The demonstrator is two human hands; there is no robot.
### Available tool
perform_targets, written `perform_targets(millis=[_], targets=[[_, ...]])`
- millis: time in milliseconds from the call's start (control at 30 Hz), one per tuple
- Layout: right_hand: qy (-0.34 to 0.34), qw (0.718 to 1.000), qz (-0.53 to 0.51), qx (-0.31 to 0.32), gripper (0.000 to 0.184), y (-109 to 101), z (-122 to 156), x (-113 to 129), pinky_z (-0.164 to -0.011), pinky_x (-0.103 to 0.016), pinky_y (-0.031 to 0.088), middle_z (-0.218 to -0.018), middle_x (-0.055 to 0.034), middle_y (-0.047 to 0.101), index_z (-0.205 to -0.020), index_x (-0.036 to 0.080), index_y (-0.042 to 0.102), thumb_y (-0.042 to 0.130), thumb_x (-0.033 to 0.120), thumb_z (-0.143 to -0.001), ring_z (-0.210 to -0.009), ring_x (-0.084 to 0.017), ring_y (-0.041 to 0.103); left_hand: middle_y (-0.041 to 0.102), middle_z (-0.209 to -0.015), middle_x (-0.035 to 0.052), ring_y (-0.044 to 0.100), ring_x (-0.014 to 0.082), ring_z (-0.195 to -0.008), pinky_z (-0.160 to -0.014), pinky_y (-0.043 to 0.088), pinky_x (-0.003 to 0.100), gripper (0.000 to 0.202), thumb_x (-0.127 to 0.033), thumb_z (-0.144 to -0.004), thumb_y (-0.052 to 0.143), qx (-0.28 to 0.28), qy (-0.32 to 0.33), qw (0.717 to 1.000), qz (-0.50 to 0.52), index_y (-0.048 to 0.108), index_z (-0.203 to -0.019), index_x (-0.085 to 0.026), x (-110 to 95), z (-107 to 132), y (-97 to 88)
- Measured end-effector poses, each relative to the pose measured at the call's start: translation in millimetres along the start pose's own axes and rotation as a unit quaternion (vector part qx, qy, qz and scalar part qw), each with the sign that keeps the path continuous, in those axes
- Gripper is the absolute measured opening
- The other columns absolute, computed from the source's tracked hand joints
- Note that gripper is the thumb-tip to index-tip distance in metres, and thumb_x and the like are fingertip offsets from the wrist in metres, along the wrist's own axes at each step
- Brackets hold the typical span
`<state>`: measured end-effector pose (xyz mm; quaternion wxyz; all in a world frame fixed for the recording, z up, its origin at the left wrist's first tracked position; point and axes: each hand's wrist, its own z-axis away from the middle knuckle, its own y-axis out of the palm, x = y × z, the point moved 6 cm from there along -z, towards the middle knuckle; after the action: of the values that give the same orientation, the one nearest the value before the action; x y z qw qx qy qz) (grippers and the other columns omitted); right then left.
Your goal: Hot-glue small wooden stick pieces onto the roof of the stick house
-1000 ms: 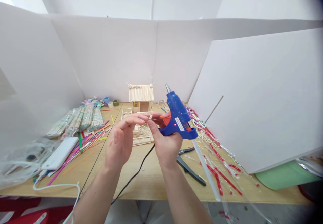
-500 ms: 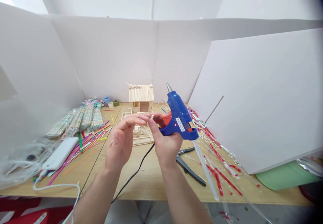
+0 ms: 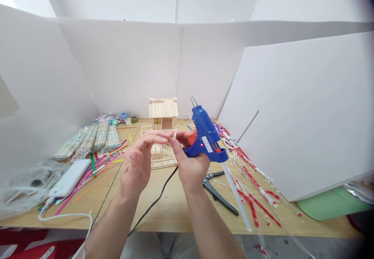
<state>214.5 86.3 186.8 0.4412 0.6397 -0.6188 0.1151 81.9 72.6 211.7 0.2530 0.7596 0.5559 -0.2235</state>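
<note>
Overall, white foam-board walls (image 3: 117, 64) surround a pale wooden table (image 3: 175, 216). Toward the back stands a small craft-stick hut (image 3: 163, 113), with a stick-railed platform (image 3: 161, 155) just in front. Bundled pale sticks (image 3: 101, 136) lie left and black-handled pliers (image 3: 219, 198) lie right. Above the table, the hands are close together: the right hand (image 3: 191, 169) grips a blue hot-glue gun (image 3: 204, 132), a clear glue stick (image 3: 236, 196) projecting from its rear. A black cord (image 3: 154, 200) runs down behind that hand. The left hand (image 3: 136, 165) reaches across, its fingertips (image 3: 165, 133) pinching a tiny pale stick piece (image 3: 174, 135) beside the right thumb.
</note>
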Motion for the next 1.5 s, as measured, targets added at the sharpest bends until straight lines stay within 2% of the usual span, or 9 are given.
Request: perform_targets(millis=[433,733,833,1000,1100,1200,1300,1367,1500], targets=[[-0.023,0.999,0.006,0.022,0.02,2,2,4,-0.082,-0.036,0.065,-0.095,0.0001,0.073,-0.1,0.024,0.063,0.075,0.019,-0.085,-0.085,-0.017,0.075,0.069,-0.113,0.01,0.062,0.0269,-0.115,-0.109,0.043,0.043,0.057,-0.063,-0.1,0.035,-0.015,0.025,0.999,-0.044,0.075,-0.106,-0.023,-6,0,0.7],[-0.035,0.999,0.016,0.021,0.018,5,3,3,-0.082,-0.036,0.065,-0.095,-0.0009,0.074,-0.101,0.025,0.064,0.073,0.019,-0.087,-0.085,-0.018,0.075,0.068,-0.114,0.0106,0.059,0.0292,-0.12,-0.112,0.041,0.046,0.059,-0.063,-0.1,0.032,-0.018,0.044,0.997,-0.068,0.075,-0.107,-0.023,-5,2,1.4],[-0.036,0.999,0.014,0.016,0.019,5,3,5,-0.08,-0.035,0.065,-0.095,-0.0013,0.074,-0.102,0.024,0.064,0.073,0.019,-0.086,-0.084,-0.018,0.075,0.068,-0.116,0.0101,0.056,0.0307,-0.126,-0.116,0.037,0.049,0.058,-0.062,-0.1,0.033,-0.024,0.05,0.996,-0.067,0.076,-0.106,-0.023,-6,1,0.8],[-0.026,0.999,0.028,-0.007,0.02,4,-8,3,-0.072,-0.032,0.065,-0.091,-0.0017,0.075,-0.097,0.023,0.062,0.075,0.022,-0.082,-0.077,-0.017,0.074,0.069,-0.114,0.0098,0.057,0.0293,-0.125,-0.115,0.038,0.046,0.057,-0.061,-0.101,0.034,-0.049,0.058,0.995,-0.068,0.076,-0.106,-0.023,-7,2,-7.7],[-0.029,0.997,0.056,-0.033,0.022,3,-27,-11,-0.069,-0.03,0.063,-0.089,-0.0019,0.075,-0.096,0.022,0.061,0.076,0.027,-0.081,-0.077,-0.017,0.073,0.07,-0.113,0.0099,0.059,0.0287,-0.123,-0.114,0.039,0.045,0.055,-0.059,-0.101,0.035,-0.071,0.052,0.994,-0.07,0.076,-0.105,-0.022,-1,7,-19.5],[-0.039,0.991,0.125,-0.033,0.022,6,-56,-37,-0.069,-0.031,0.061,-0.09,-0.0026,0.074,-0.095,0.021,0.061,0.074,0.032,-0.081,-0.081,-0.018,0.073,0.071,-0.112,0.0098,0.061,0.0283,-0.12,-0.114,0.039,0.046,0.05,-0.055,-0.102,0.038,-0.094,0.032,0.992,-0.072,0.076,-0.103,-0.022,12,15,-32.8],[-0.037,0.983,0.182,-0.012,0.022,14,-87,-73,-0.074,-0.033,0.06,-0.09,-0.0042,0.075,-0.095,0.02,0.061,0.072,0.033,-0.081,-0.083,-0.02,0.073,0.071,-0.115,0.0088,0.061,0.0268,-0.119,-0.111,0.042,0.045,0.033,-0.045,-0.1,0.05,-0.106,-0.043,0.984,-0.139,0.075,-0.102,-0.023,36,26,-44.5],[-0.024,0.975,0.221,-0.001,0.023,19,-107,-97,-0.082,-0.037,0.058,-0.089,-0.0056,0.075,-0.095,0.019,0.061,0.072,0.031,-0.079,-0.083,-0.021,0.073,0.071,-0.117,0.0086,0.062,0.0263,-0.118,-0.109,0.044,0.045,0.023,-0.041,-0.096,0.059,-0.102,-0.112,0.967,-0.203,0.074,-0.101,-0.023,53,36,-52.2],[-0.015,0.952,0.304,0.043,0.024,36,-138,-134,-0.093,-0.039,0.053,-0.092,-0.0063,0.076,-0.099,0.018,0.06,0.07,0.028,-0.079,-0.084,-0.021,0.073,0.072,-0.116,0.0094,0.063,0.0272,-0.119,-0.107,0.046,0.046,0.022,-0.042,-0.094,0.062,-0.098,-0.177,0.948,-0.244,0.073,-0.1,-0.024,74,62,-68.0]])
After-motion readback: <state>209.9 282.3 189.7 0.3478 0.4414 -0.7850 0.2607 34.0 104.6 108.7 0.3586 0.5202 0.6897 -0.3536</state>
